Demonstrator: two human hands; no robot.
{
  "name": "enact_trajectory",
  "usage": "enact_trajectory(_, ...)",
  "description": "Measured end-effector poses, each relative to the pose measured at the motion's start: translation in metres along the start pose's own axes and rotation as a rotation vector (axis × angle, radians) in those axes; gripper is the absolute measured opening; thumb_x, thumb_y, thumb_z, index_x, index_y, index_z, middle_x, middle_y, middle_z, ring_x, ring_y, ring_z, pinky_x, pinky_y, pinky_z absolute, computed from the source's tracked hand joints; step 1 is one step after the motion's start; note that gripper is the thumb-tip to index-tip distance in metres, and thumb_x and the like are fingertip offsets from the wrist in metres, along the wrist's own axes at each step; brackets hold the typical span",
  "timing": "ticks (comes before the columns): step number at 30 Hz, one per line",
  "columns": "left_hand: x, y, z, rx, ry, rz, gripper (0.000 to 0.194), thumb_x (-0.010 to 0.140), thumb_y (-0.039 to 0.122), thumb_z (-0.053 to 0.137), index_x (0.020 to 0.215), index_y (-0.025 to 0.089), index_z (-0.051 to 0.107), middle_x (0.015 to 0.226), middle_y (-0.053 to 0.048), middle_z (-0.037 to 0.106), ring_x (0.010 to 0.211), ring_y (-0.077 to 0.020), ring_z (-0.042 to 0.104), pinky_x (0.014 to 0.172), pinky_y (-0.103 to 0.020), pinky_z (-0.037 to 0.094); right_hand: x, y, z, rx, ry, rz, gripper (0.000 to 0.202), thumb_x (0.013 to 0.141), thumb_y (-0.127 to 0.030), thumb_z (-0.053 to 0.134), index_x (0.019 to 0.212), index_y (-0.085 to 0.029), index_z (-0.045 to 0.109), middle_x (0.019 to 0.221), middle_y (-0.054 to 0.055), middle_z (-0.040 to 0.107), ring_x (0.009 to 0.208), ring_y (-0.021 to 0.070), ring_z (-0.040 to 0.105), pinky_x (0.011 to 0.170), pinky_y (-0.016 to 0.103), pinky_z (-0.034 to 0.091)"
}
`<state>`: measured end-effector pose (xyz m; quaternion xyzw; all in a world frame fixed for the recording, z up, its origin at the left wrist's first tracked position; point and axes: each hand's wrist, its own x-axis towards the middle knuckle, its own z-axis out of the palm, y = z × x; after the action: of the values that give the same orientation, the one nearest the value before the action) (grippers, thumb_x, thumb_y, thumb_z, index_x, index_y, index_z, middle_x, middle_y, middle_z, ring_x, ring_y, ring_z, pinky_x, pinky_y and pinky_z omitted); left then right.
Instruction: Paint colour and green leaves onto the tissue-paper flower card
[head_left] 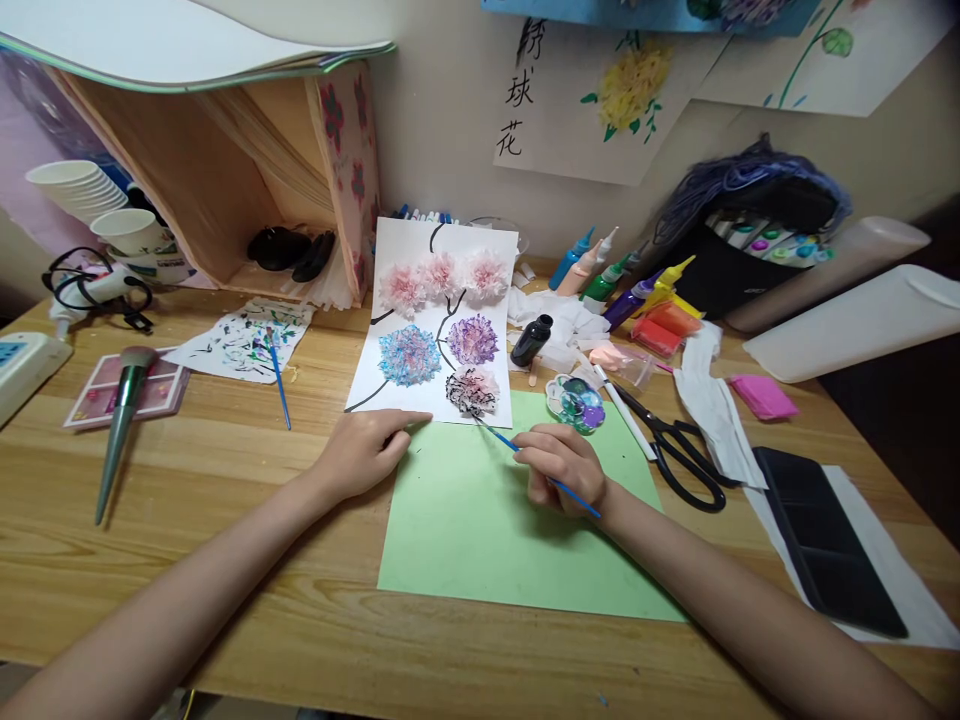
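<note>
Black-streaked and ruffled, the lowest flower (pixel 472 391) sits by the near edge of the white sheet (pixel 405 240) — forward and to the left of the right hand (pixel 562 468). That hand pinches a blue paintbrush (pixel 497 434), whose long axis slants from the tip, at the flower's near rim, back rightward past the knuckles; whether the bristles touch is too small to tell. Left hand (pixel 366 455) grips nothing: its forefinger reaches along the sheet's bottom edge and ends just beside the flower. Of the two, the right is the one whose tool reaches the petals. Under it lies a green sheet (pixel 450 530); beyond — a paint dish (pixel 574 404), a dark bottle (pixel 531 341) and, farther right, scissors (pixel 663 432).
</note>
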<state>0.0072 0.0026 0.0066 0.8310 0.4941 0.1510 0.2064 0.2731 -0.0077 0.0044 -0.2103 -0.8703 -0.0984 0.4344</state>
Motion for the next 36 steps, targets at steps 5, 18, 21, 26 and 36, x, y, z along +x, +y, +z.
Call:
enact_trajectory(5,0.000,-0.001,0.001,0.002,0.006,-0.005,0.041,0.083,0.020,0.038,0.113,0.025,0.064,0.105,0.001,0.070,0.089,-0.0164,0.066,0.076,-0.029,0.050,-0.002,0.001,-0.001,0.024,-0.023,0.042,0.027,0.078,-0.009,0.042,0.098,-0.024,0.052,0.073,0.004,0.067,0.067,0.0179,0.058,0.056,0.030,0.051)
enact_trajectory(18,0.000,0.000,0.000,0.019,0.000,-0.011,0.041,0.083,0.020,0.037,0.113,0.026,0.064,0.107,0.002,0.069,0.090,-0.0164,0.065,0.077,-0.028,0.050,-0.009,0.002,-0.004,0.106,0.050,0.204,0.022,0.080,-0.011,0.043,0.095,-0.025,0.053,0.075,0.003,0.067,0.069,0.0188,0.059,0.061,0.033,0.048)
enact_trajectory(21,0.000,0.000,0.000,0.005,0.003,-0.005,0.041,0.082,0.020,0.037,0.113,0.026,0.064,0.107,0.001,0.069,0.090,-0.0162,0.065,0.077,-0.028,0.050,-0.014,0.005,-0.003,0.159,0.261,0.379,0.016,0.085,-0.018,0.040,0.088,-0.024,0.054,0.072,0.003,0.065,0.066,0.0194,0.058,0.060,0.035,0.046)
enact_trajectory(26,0.000,-0.001,0.000,-0.002,0.002,-0.009,0.042,0.082,0.019,0.036,0.112,0.025,0.064,0.106,0.001,0.069,0.088,-0.0169,0.066,0.074,-0.029,0.050,-0.017,0.013,0.003,0.181,0.400,0.531,0.019,0.087,-0.021,0.038,0.078,-0.023,0.054,0.063,0.001,0.060,0.061,0.0187,0.056,0.061,0.036,0.044)
enact_trajectory(36,0.001,0.000,-0.001,0.003,-0.012,-0.007,0.042,0.083,0.019,0.036,0.114,0.025,0.063,0.106,0.000,0.069,0.088,-0.0170,0.065,0.073,-0.030,0.049,-0.017,0.014,0.001,0.215,0.185,0.494,0.017,0.083,-0.013,0.042,0.088,-0.023,0.055,0.076,0.003,0.063,0.073,0.0195,0.056,0.069,0.038,0.044)
